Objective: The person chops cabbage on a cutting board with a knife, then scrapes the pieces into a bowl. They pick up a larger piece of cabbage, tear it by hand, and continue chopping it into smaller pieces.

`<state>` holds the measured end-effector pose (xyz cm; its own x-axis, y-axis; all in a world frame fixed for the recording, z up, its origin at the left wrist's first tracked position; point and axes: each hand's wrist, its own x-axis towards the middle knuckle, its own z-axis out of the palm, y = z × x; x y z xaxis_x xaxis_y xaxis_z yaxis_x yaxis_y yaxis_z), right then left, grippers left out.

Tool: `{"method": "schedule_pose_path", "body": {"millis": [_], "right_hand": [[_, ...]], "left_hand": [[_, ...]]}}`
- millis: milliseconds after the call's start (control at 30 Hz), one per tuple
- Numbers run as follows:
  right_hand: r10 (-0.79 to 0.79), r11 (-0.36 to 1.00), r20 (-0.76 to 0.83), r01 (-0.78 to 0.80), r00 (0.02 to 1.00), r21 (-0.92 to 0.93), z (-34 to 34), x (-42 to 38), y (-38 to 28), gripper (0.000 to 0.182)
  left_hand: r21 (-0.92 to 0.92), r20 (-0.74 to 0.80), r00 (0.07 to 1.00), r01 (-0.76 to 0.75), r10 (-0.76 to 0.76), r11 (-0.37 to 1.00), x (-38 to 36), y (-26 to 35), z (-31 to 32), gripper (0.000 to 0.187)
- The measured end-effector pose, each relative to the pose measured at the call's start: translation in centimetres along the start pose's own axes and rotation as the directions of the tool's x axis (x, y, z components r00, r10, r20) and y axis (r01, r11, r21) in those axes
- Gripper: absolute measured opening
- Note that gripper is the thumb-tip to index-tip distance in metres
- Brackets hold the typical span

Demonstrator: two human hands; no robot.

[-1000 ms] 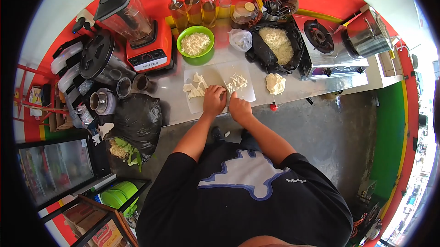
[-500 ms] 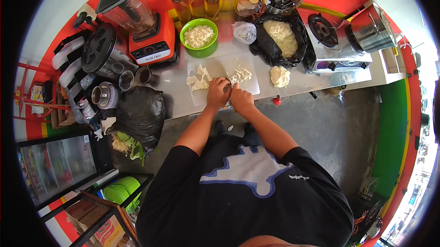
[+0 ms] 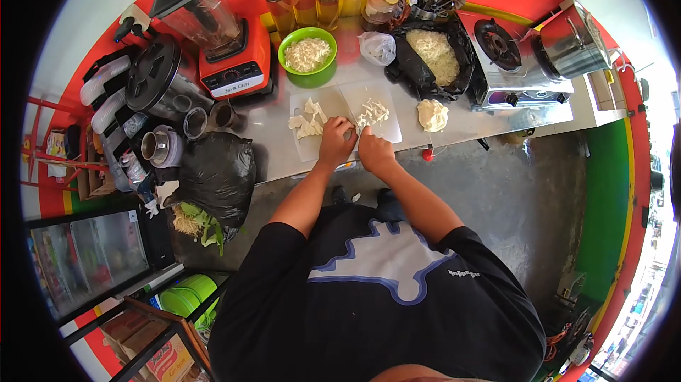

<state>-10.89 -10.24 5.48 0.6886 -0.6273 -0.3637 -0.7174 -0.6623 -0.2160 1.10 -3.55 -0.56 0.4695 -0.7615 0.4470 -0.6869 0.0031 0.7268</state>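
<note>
A translucent white cutting board (image 3: pixel 303 149) lies at the counter's front edge. My left hand (image 3: pixel 336 141) is closed on it, fingers curled down; what they hold is hidden. Close against it, my right hand (image 3: pixel 376 150) is closed around the handle of a knife (image 3: pixel 356 124), whose blade shows only as a thin line between the hands. Larger flat, cream-coloured food pieces (image 3: pixel 308 126) lie left of my left hand. Finer cut cream-coloured strips (image 3: pixel 373 113) lie just beyond my right hand. A cream-coloured lump (image 3: pixel 433 116) sits right of the board.
Behind the board stands a green bowl (image 3: pixel 307 80) of cut pieces. A red blender (image 3: pixel 234 73) is at left, beside a black bag (image 3: pixel 216 176). At right are an open black bag (image 3: pixel 418 73) with pale shreds, a gas stove (image 3: pixel 521 87) and a steel pot (image 3: pixel 576 45).
My hands have drawn very slightly apart on the board, and the knife line between them shows at a slightly different angle. The food piles look the same.
</note>
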Motion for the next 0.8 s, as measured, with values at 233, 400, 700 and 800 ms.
{"method": "schedule_pose_path", "body": {"millis": [233, 400, 700, 800], "right_hand": [[0.011, 0.997, 0.015, -0.010, 1.000, -0.072, 0.2, -1.4, 0.1, 0.030], [0.041, 0.999, -0.013, -0.041, 0.999, -0.004, 0.8, -0.3, -0.1, 0.030], [0.068, 0.998, 0.044, -0.068, 0.997, -0.016, 0.5, -2.0, -0.6, 0.026], [0.063, 0.997, -0.007, -0.063, 0.998, 0.040, 2.1, -1.3, -0.5, 0.027]], "left_hand": [[-0.027, 0.008, 1.000, 0.004, -0.004, 1.000, 0.0, -0.3, 0.1, 0.010], [-0.016, 0.014, 1.000, 0.023, -0.023, 1.000, 0.0, -0.3, 0.0, 0.010], [-0.024, -0.002, 1.000, 0.022, -0.022, 0.999, 0.2, 0.2, -0.1, 0.010], [-0.001, 0.006, 1.000, 0.029, -0.029, 1.000, -0.2, 0.1, -0.3, 0.010]]}}
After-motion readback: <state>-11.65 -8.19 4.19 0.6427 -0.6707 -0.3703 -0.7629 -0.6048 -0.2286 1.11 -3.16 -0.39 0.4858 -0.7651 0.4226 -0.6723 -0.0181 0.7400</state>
